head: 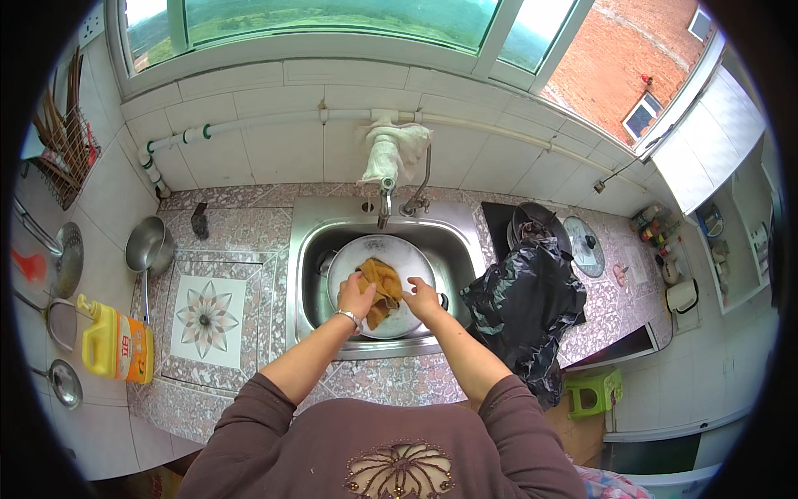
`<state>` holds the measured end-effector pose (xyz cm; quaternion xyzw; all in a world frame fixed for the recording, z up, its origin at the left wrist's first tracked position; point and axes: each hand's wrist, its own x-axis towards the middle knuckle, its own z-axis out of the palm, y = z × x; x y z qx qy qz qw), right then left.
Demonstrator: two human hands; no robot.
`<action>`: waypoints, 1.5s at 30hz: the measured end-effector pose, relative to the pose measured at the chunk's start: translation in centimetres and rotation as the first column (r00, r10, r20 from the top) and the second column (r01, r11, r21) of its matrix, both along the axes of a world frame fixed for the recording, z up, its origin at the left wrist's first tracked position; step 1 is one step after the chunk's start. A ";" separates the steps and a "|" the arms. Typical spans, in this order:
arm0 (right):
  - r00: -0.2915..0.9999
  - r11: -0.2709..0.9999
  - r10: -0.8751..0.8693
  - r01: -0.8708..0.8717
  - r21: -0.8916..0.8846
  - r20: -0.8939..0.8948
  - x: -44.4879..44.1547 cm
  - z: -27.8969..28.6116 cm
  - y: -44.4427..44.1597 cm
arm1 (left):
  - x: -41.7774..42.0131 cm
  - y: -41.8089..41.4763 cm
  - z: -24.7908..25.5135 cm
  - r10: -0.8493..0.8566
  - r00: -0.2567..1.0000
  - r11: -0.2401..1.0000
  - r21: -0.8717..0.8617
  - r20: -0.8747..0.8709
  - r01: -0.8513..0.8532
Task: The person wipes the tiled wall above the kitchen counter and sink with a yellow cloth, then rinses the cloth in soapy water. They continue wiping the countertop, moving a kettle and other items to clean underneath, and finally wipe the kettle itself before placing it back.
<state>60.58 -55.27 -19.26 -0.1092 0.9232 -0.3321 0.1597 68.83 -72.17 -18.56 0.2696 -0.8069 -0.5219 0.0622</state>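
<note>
In the steel sink (458,240) lies a round metal pan or lid (349,256) with a pale, worn surface and a dark handle at its right edge. My left hand (356,296) grips a brown cloth (385,280) over the middle of that round piece. My right hand (423,298) is just right of the cloth, fingers apart over the right rim, with nothing seen in it. Above the sink stands a metal faucet (384,206), its upper part wrapped in a white cloth (389,150).
A black plastic bag (523,305) covers the counter's right side, beside a dark pan (558,227) and a glass lid (584,246). To the left are a steel ladle pot (149,246) and a yellow detergent jug (117,343). Utensils hang on the left wall.
</note>
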 end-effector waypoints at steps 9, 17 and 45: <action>0.922 0.870 0.388 -0.363 0.334 -0.009 0.2 -2.3 -4.6 | -1.9 0.3 -4.1 -0.422 0.750 0.741 -0.283 0.509 0.609; 0.938 0.937 0.229 -0.285 0.204 0.260 -5.6 -7.2 -2.4 | -2.7 -5.0 -12.1 -0.213 0.935 0.975 -0.004 0.284 0.223; 0.983 0.986 -0.095 0.115 0.122 -0.159 -1.9 -4.0 -4.5 | -3.0 -0.4 -7.4 0.180 0.964 0.863 0.440 0.193 -0.249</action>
